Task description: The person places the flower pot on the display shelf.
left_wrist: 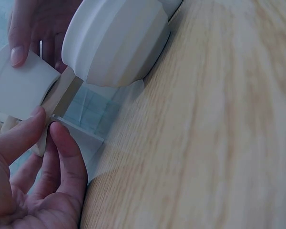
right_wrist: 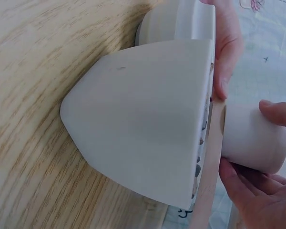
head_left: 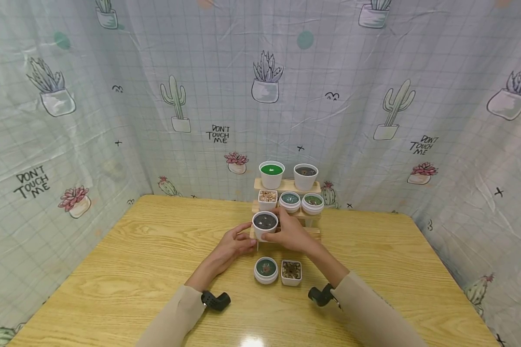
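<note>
My right hand (head_left: 292,233) grips a round white pot with a dark grey top (head_left: 265,222), thumb in front and fingers round its side. In the right wrist view the base of that pot (right_wrist: 250,138) sits right at the lowest wooden shelf board (right_wrist: 210,176). At the board's left end, my left hand (head_left: 234,245) pinches the wood between thumb and fingers, as the left wrist view shows. The board's end (left_wrist: 62,93) and a clear stand leg (left_wrist: 81,136) lie close to those fingers.
Higher steps of the stand hold a green-topped pot (head_left: 272,174), a grey-topped pot (head_left: 306,176), a square pot of pebbles (head_left: 267,198) and two low round pots, one teal-topped (head_left: 290,201). In front stand a low round pot (head_left: 266,270) and a square pebble pot (head_left: 291,273) on the wooden table (head_left: 165,260).
</note>
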A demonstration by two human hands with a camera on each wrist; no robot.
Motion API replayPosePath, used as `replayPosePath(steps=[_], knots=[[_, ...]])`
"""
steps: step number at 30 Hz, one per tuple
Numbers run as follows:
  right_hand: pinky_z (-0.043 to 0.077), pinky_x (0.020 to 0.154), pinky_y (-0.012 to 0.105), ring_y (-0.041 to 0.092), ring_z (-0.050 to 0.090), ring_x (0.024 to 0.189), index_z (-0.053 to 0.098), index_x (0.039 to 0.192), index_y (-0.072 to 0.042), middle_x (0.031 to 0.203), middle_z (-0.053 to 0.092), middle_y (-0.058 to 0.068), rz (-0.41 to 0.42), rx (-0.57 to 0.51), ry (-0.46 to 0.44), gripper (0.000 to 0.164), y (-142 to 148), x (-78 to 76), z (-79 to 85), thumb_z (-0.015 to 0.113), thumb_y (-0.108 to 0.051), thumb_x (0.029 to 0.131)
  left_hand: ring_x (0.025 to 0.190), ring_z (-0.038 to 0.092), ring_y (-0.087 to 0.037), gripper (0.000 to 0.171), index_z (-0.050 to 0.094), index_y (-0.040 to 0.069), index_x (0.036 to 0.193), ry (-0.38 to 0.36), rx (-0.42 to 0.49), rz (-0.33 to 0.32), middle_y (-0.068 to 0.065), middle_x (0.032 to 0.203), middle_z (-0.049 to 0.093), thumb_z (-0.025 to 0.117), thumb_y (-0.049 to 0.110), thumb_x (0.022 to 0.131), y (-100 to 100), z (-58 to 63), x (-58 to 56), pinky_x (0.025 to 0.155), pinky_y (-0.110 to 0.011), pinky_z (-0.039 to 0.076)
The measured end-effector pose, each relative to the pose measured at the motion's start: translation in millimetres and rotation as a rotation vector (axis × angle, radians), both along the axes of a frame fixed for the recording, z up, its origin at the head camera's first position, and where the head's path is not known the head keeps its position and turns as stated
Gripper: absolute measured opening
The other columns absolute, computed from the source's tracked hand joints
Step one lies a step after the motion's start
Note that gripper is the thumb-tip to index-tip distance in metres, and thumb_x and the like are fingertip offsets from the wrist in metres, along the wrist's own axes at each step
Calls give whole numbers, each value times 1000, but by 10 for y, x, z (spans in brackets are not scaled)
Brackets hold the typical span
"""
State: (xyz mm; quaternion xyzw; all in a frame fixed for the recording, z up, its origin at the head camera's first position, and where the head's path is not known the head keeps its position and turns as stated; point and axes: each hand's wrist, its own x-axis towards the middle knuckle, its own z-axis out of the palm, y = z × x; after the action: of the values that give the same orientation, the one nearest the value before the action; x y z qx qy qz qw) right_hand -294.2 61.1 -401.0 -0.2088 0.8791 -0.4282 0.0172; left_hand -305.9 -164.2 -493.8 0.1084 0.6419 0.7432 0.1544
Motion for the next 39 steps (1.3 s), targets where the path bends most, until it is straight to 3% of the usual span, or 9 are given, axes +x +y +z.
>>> replayPosePath(steps=[15,20,24,31,39], knots=[[54,103,45,25,65,118,49,138,0,130,66,16,-4,-28,27,71,-10,14,-50,87,-16,80,97,69,-12,71,28,3,161,-12,-2,2,-2,105,66,63,3,100,-2,23,21,89,-27,59],[56,98,42,24,66,114,47,139,1,130,66,17,4,-3,31,73,16,27,-52,87,-16,81,97,69,-12,70,29,3,161,-4,2,-3,-2,104,67,64,3,99,0,22,19,89,-27,59],[58,98,40,28,68,116,45,140,3,132,65,19,24,-36,-2,72,58,47,-58,85,-13,83,98,69,-13,69,30,5,160,-6,-5,3,-3,105,67,63,3,100,4,21,28,90,-28,59],[56,105,47,40,62,128,41,142,3,140,58,25,72,-93,-80,71,201,92,-43,83,-12,86,98,69,-13,69,31,5,160,-10,-13,9,-4,107,67,64,3,99,2,9,30,89,-28,59],[52,108,54,45,58,130,37,147,2,140,56,29,126,-158,-99,72,446,194,-27,80,-12,91,98,69,-13,69,32,6,160,-18,-12,23,-4,106,68,64,2,99,11,8,12,90,-28,59]])
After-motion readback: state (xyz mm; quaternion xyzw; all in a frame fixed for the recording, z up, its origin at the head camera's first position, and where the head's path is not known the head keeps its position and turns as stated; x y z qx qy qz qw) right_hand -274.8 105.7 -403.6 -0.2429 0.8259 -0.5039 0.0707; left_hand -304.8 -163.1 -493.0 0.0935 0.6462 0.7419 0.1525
